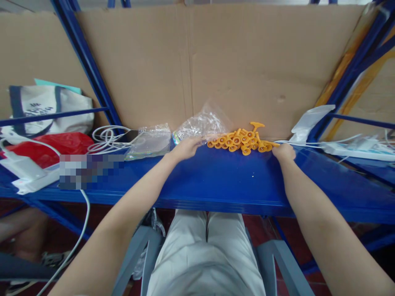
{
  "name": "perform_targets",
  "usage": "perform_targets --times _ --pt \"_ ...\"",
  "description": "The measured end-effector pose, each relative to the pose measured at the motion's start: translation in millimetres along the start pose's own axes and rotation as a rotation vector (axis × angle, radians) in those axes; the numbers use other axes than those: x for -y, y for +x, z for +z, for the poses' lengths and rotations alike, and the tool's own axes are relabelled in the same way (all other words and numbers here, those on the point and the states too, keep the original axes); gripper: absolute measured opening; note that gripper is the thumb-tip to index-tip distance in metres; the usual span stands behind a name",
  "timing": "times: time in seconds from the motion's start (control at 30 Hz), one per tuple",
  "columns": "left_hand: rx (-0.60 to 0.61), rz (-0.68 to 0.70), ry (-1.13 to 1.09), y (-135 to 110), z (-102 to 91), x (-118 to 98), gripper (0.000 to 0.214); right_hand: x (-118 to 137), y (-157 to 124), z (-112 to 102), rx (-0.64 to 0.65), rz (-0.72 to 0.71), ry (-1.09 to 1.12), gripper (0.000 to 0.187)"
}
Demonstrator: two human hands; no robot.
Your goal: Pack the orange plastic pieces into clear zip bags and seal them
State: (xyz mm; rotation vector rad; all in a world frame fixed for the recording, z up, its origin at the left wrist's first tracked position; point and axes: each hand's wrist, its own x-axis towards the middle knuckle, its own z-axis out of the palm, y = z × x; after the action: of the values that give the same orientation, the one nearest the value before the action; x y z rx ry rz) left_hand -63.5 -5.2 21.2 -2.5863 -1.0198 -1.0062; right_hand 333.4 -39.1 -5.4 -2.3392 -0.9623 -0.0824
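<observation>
A heap of small orange plastic pieces (236,140) with round cupped ends lies on the blue shelf, against the cardboard. One T-shaped orange piece (257,125) sticks up at the back of the heap. My right hand (284,152) is closed at the heap's right end, its fingertips pinching the stem of an orange piece (275,144). To the left of the heap, my left hand (187,149) is closed on the front edge of a crumpled clear plastic bag (202,123). Part of its fingers is hidden by the bag and the hand itself.
A flat clear packet (149,142) and a coiled white cable (109,137) lie left. Beyond are a red bag (52,148), a canvas bag (52,109) and a white power strip (38,179). Right stand a translucent plastic piece (310,123) and another power strip (359,151).
</observation>
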Motion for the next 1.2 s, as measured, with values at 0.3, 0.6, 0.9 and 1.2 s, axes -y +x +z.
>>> perform_targets --times 0.3,0.6,0.9,1.2 --pt "0.457 -0.019 0.074 -11 5.7 8 0.024 7 12 -2 -0.236 -0.120 0.287 0.040" --pt "0.536 -0.209 -0.141 -15 -4.7 17 0.010 52 -16 -14 -0.047 -0.424 0.682 0.049" --pt "0.617 -0.209 -0.207 -17 -3.1 22 0.006 70 -57 -20 0.316 -0.702 0.776 0.047" --pt "0.690 -0.289 -0.344 -16 -8.1 28 0.007 69 -57 -15 0.577 -0.991 0.659 0.033"
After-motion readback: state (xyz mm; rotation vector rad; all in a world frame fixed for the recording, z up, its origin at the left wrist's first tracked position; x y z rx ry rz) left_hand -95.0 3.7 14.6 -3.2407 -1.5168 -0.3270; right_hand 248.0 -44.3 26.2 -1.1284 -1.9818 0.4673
